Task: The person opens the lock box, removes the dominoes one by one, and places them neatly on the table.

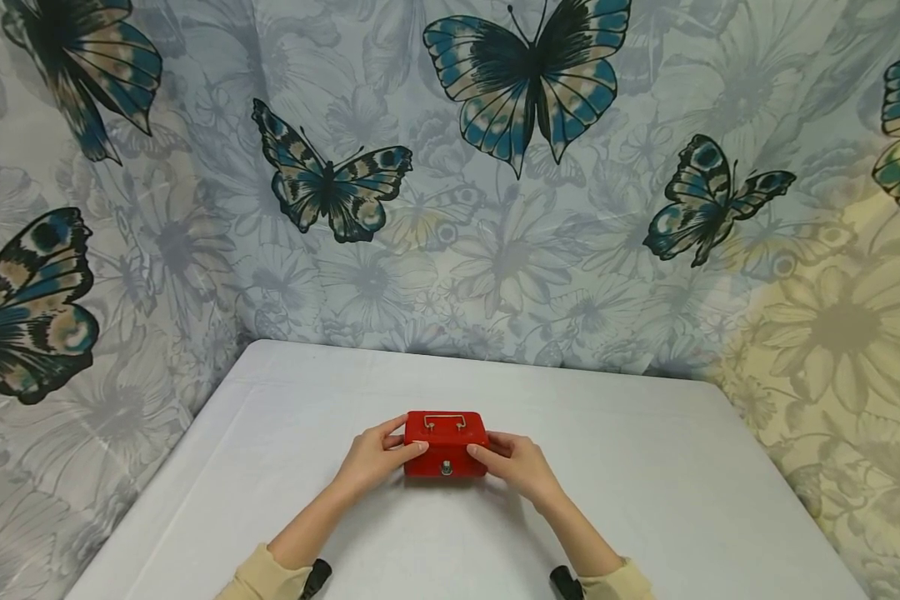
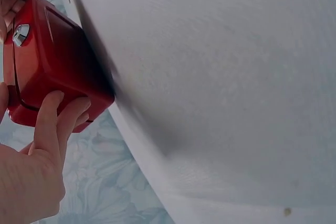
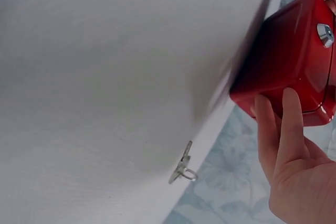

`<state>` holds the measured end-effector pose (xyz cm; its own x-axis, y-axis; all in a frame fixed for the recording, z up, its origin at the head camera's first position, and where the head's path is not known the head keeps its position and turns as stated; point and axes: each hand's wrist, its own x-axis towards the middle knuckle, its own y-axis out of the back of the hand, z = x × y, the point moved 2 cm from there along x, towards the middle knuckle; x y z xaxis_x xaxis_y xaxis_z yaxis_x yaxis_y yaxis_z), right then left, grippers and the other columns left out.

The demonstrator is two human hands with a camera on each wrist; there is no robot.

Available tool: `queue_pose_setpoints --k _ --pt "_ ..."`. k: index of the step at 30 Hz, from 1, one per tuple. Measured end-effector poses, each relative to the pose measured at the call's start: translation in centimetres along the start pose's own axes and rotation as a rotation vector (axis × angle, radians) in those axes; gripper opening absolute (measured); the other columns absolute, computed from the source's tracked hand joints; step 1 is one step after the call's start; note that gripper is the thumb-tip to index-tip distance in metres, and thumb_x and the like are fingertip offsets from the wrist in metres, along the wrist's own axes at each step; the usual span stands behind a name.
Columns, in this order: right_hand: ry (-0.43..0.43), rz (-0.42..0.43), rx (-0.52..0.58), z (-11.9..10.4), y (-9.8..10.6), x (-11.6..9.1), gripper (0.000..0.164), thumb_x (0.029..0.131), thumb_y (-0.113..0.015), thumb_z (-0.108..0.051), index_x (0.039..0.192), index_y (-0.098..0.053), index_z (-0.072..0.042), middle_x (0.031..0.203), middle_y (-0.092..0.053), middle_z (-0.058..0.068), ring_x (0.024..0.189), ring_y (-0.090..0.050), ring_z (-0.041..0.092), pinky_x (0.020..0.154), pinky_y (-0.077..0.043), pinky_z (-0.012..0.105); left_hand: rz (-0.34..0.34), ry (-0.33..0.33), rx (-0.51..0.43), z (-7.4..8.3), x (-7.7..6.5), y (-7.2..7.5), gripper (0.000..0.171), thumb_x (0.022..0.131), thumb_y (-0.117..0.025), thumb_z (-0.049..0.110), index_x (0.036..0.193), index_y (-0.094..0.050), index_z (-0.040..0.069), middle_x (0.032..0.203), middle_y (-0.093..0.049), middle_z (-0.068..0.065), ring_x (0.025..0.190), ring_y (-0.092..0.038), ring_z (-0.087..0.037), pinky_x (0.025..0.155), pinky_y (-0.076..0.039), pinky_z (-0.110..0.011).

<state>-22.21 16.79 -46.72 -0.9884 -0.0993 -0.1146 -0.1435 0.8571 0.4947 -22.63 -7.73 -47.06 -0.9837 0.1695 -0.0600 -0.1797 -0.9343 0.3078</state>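
A small red cash box is held between both hands in the head view. It has a wire handle on its lid and a silver lock on its front. My left hand grips the left side, thumb on the front upper edge and fingers along the side. Gripping the opposite side the same way is my right hand. Both wrist views show the box's underside above the white cloth, so its front is raised. Its lid looks closed.
A white-covered table extends around the box. Keys on a ring lie on the cloth near my right hand in the right wrist view. Butterfly-patterned fabric hangs behind and at both sides of the table.
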Motion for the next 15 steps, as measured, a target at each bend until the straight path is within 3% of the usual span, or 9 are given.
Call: queue_pose_setpoints --k 9,15 --pt "-0.018 0.019 -0.03 -0.41 0.07 0.26 0.069 0.086 -0.068 -0.052 0.129 -0.061 0.002 0.115 -0.069 0.014 0.089 -0.07 0.021 0.081 -0.058 0.04 0.077 -0.003 0.105 0.37 0.21 0.3 0.062 0.085 -0.074 0.041 0.134 -0.059 0.008 0.109 -0.07 -0.016 0.096 -0.069 -0.023 0.07 -0.056 -0.031" --pt "-0.026 0.03 -0.028 -0.51 0.38 0.54 0.065 0.088 -0.067 -0.051 0.127 -0.063 0.001 0.112 -0.069 0.012 0.083 -0.07 0.018 0.08 -0.058 0.038 0.092 -0.007 0.115 0.55 0.54 0.41 0.061 0.084 -0.075 0.044 0.131 -0.063 0.008 0.102 -0.072 -0.013 0.081 -0.068 -0.015 0.062 -0.054 -0.027"
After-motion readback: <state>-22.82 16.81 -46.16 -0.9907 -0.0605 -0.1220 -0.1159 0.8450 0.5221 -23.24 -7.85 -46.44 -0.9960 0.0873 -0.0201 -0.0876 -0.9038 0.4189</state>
